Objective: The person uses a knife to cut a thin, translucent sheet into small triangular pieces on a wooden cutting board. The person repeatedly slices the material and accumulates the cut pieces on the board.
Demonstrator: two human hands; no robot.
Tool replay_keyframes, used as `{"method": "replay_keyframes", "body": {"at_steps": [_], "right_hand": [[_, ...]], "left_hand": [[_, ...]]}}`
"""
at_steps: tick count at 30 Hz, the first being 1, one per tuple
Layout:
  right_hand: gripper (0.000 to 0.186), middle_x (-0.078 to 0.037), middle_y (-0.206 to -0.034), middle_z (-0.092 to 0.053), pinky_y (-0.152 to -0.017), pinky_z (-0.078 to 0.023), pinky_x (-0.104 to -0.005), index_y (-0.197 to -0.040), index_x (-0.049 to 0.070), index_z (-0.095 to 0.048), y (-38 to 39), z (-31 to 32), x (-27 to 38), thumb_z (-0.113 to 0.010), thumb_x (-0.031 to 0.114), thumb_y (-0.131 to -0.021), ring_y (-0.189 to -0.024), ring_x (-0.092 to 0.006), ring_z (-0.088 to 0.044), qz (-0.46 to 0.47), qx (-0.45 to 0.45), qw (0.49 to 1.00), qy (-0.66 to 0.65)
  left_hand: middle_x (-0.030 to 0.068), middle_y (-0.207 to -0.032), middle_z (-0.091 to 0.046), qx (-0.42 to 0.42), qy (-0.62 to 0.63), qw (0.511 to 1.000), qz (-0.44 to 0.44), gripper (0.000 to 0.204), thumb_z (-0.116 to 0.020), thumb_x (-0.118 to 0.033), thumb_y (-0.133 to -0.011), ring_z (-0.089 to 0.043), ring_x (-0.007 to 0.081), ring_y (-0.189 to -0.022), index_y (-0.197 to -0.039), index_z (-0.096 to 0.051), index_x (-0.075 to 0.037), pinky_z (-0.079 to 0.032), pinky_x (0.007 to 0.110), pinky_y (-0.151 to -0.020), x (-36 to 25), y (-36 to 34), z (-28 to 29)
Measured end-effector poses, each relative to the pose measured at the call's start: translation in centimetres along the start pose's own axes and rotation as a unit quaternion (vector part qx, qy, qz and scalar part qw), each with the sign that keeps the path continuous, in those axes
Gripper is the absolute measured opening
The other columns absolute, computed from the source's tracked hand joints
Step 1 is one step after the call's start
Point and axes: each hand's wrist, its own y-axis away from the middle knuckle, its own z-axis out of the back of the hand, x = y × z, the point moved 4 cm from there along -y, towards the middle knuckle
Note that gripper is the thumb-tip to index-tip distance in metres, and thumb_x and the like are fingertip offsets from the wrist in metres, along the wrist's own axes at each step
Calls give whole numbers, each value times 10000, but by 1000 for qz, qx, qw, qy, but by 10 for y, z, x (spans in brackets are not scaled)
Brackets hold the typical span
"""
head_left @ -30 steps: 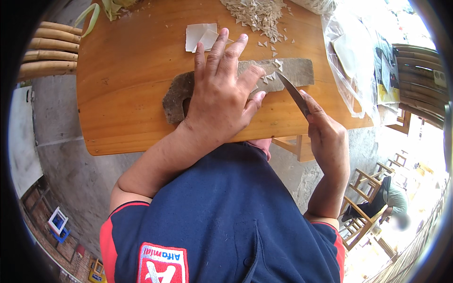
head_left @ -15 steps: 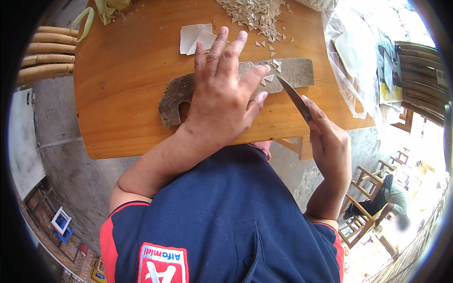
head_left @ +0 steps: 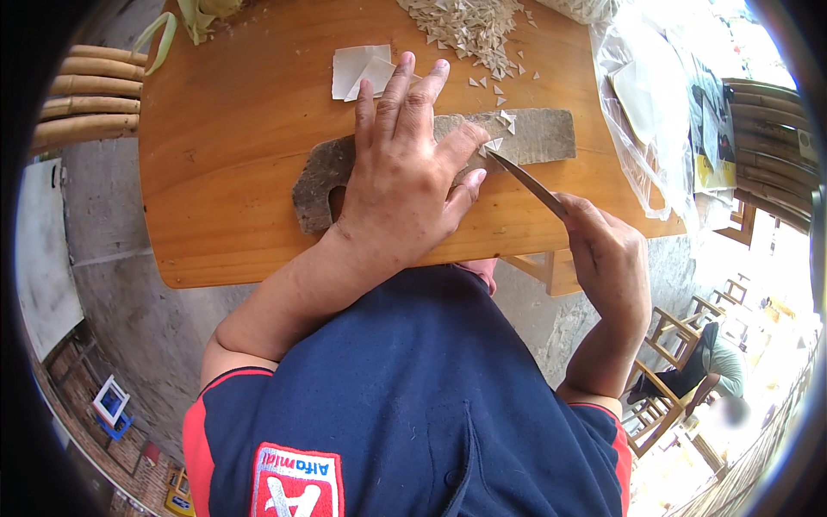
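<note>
My left hand [head_left: 405,185] lies spread over a worn wooden board [head_left: 543,133], its middle fingers reaching past the far edge toward white square sheets [head_left: 353,69]. Its forefinger rests beside small cut triangles [head_left: 508,121] on the board; whether a piece is under it is hidden. My right hand [head_left: 607,254] grips a knife [head_left: 530,183], blade pointing up-left, tip at the pieces beside my left forefinger. A heap of small pale triangles [head_left: 457,26] lies on the table [head_left: 224,198] behind the board.
Clear plastic bags [head_left: 633,112] lie along the table's right side. Pale green strips [head_left: 202,17] sit at the back left. Bamboo seats [head_left: 90,90] flank the table. Another person [head_left: 724,366] is at wooden chairs lower right, away from my hands.
My right hand has shifted right and nearer me, and the knife is at a flatter angle, its tip further left beside my left forefinger. My left hand has barely moved.
</note>
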Motion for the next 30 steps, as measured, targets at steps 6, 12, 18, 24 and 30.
{"method": "replay_keyframes", "body": {"at_steps": [6,12,18,24,30], "right_hand": [[251,-120,-743,-685,-585,-529,-398,-1133,124,-743,2,-1,-7,-663,31,-914,-653,-294,-689,2,-46,999,6],[255,-130,-765,-696,-603,-536,-392,-1140,121,-735,1,2,-7,-664,29,-913,-674,-294,-702,-11,-39,999,-13],[266,-146,-836,-727,-642,-556,-393,-1141,107,-731,0,4,-17,-669,12,-900,-738,-318,-728,-41,-43,998,-3],[254,-149,-833,-723,-637,-554,-397,-1128,106,-737,-1,7,-11,-669,13,-902,-739,-324,-723,-16,-47,999,-5],[278,-132,-771,-693,-607,-532,-402,-1134,116,-743,-8,9,-12,-679,8,-887,-678,-303,-695,25,-59,998,26]], "left_hand": [[198,-1592,-384,4,7,1000,-8,251,-795,-221,-852,-238,464,-1534,-1093,-743,-177,-185,651,-1224,-1,0,1],[196,-1591,-387,6,11,1000,-8,255,-789,-226,-856,-239,463,-1535,-1102,-738,-179,-182,651,-1225,0,-1,0],[193,-1593,-382,10,9,1000,-8,297,-791,-229,-853,-251,459,-1531,-1142,-732,-198,-180,650,-1225,-1,-1,0],[196,-1598,-375,9,6,1000,-16,347,-792,-239,-848,-249,463,-1527,-1191,-740,-218,-170,669,-1216,-3,-1,-2],[213,-1607,-360,20,-5,999,-36,353,-786,-276,-852,-219,457,-1540,-1200,-749,-229,-150,668,-1220,-7,-1,-1]]}}
